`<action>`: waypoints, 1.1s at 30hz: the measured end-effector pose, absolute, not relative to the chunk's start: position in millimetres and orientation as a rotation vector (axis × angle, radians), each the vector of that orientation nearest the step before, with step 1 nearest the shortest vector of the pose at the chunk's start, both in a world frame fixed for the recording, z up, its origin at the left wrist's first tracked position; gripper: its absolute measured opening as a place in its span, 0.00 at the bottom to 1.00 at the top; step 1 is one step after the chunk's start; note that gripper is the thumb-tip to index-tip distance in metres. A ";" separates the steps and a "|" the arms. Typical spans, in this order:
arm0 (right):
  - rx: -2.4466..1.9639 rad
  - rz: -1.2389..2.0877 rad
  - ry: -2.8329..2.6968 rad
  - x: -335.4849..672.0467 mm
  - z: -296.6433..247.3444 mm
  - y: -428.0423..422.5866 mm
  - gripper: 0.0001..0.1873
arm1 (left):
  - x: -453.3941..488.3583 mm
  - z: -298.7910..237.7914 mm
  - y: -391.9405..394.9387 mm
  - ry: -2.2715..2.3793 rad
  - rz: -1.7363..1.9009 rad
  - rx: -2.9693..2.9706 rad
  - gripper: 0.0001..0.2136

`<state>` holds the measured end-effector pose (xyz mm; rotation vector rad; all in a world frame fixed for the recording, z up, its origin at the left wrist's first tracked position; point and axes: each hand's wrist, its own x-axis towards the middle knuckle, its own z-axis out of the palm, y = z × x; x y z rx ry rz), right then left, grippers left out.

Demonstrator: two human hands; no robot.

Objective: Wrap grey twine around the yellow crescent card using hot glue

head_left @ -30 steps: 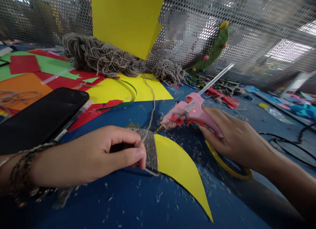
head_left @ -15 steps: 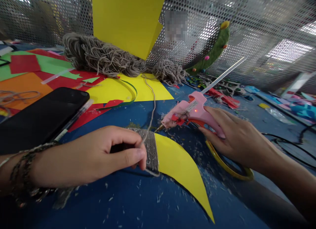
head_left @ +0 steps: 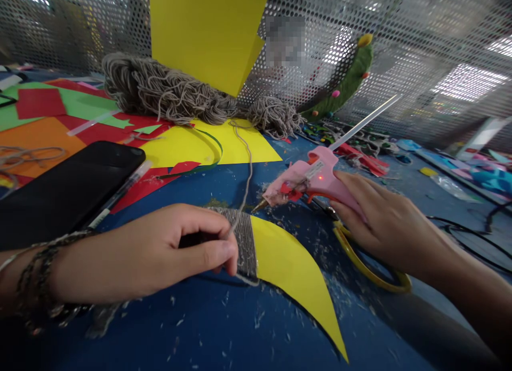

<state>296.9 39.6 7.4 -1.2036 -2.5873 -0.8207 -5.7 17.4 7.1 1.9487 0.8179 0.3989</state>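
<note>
My left hand (head_left: 188, 248) pinches a grey yarn strand (head_left: 248, 174) and rests over a curved yellow paper piece (head_left: 296, 264). Grey yarn winding (head_left: 245, 243) covers the part of that piece beside my fingers; its far left end is hidden under my hand. In my right hand (head_left: 376, 222) is a pink hot glue gun (head_left: 320, 179), its small light glowing orange. The gun's nozzle points down-left, close to the upper edge of the winding; whether it touches I cannot tell. A clear glue stick (head_left: 366, 120) juts from the gun's back.
Scissors with yellow handles (head_left: 372, 269) lie below my right wrist. A black phone (head_left: 72, 184) and a pen (head_left: 116, 195) are at left. Grey yarn skeins (head_left: 164, 91) and yellow sheets (head_left: 204, 35) stand by the perforated metal screen (head_left: 432, 51). A black cable (head_left: 472, 240) lies at right.
My right hand and the glue gun have shifted very slightly to the right. My left hand stays in place on the yarn.
</note>
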 end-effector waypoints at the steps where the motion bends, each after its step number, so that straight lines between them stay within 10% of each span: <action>1: -1.197 -0.829 -2.591 296.4 7.6 39.5 0.19 | -5.3 7.7 17.5 0.821 0.401 1.941 0.10; 33: -1.296 -0.783 -2.575 299.0 12.9 37.7 0.20 | -2.7 11.0 16.4 0.859 0.381 1.867 0.10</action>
